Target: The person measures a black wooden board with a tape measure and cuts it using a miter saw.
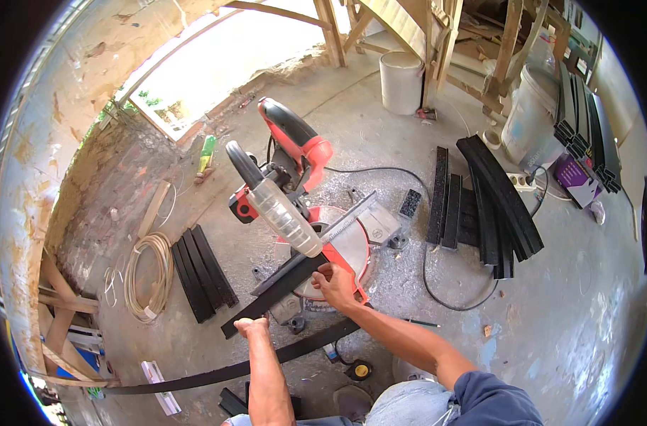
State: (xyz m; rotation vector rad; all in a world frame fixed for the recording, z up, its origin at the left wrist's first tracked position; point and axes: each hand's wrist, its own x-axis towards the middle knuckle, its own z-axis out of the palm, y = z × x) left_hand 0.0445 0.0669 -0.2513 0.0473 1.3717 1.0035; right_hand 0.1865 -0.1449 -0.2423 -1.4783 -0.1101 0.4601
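A black profile strip (279, 292) lies slantwise against the fence of a red and black mitre saw (295, 153), whose head is raised. My left hand (252, 325) is closed on the strip near its lower left end; the strip hides part of the fingers. At the strip's other end, beside the red insert of the round saw table (360, 245), the bent fingers of my right hand (332, 282) pinch its edge. The clear dust tube (284, 216) of the saw hangs just above that end. A long black strip (224, 373) passes under my forearms.
Short black pieces (199, 273) lie left of the saw; more black strips (497, 199) are stacked to the right. A coiled hose (149, 277), a green bottle (207, 153), a tape measure (359, 370) and a black cable (426, 273) are on the floor. White buckets (401, 82) stand at the back.
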